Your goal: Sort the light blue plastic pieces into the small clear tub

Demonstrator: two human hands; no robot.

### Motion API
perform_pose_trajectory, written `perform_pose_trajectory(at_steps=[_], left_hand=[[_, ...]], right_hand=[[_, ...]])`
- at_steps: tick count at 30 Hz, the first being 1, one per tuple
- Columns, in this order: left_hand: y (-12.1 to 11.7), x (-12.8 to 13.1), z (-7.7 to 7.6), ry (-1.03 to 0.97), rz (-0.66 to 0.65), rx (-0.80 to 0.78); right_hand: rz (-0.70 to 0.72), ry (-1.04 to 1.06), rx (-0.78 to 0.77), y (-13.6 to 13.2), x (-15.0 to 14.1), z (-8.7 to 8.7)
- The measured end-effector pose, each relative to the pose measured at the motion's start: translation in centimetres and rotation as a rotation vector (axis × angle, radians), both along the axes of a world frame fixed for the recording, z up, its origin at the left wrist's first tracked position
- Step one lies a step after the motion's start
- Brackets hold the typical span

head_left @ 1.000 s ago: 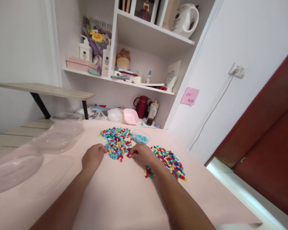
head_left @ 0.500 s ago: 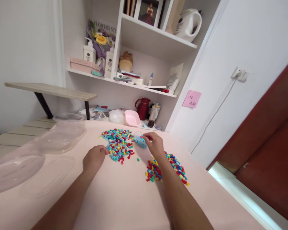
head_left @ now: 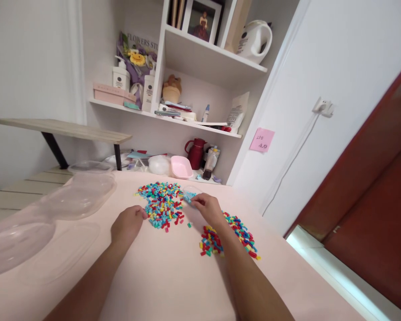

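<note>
My right hand point(head_left: 209, 209) is at the near right edge of a small clear dish point(head_left: 194, 189) holding light-blue pieces point(head_left: 188, 196). Its thumb and fingertips are pinched together there, and I cannot make out what is between them. My left hand point(head_left: 128, 225) rests on the table with fingers curled and tips together, touching or close beside the left edge of a pile of mixed small coloured plastic pieces point(head_left: 163, 207). Anything inside its fingers is hidden. Under my right forearm lies a second multicoloured pile point(head_left: 212, 240), partly covered by the arm.
Clear plastic containers point(head_left: 83, 196) and a clear lid point(head_left: 63, 254) lie on the left of the pink table point(head_left: 160, 276). Behind the piles stand a pink tub point(head_left: 181, 167), a red jug point(head_left: 196, 154) and a bottle point(head_left: 210, 165), below loaded shelves point(head_left: 217, 127).
My right fingertips have come down and left, from above the dish to its near edge. The dish appears less tilted. My left hand has hardly moved; the whole view has shifted slightly.
</note>
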State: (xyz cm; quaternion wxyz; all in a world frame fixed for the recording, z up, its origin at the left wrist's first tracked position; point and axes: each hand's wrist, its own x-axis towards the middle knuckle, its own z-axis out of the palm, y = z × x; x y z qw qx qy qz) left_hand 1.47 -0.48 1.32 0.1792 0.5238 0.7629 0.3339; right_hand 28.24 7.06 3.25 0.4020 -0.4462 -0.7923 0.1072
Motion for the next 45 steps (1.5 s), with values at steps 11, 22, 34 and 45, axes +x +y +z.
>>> perform_pose_trajectory(at_steps=[11,22,34,45], left_hand=[[-0.2,0.1,0.2,-0.007,0.008,0.012],[0.1,-0.1,-0.2,-0.007,0.008,0.004],[0.1,0.0,-0.1,-0.02,-0.002,0.012],[0.2,0.0,-0.4,-0.015,-0.004,0.027]], right_hand=[[-0.244,0.071,0.095,0.9,1.2,-0.5],[0.26,-0.294,-0.028,-0.9,-2.7,-2.3],[0.214,-0.349,-0.112,-1.1,-1.8,-1.6],[0.204,-0.418,-0.146,-1.9,-2.4,-1.2]])
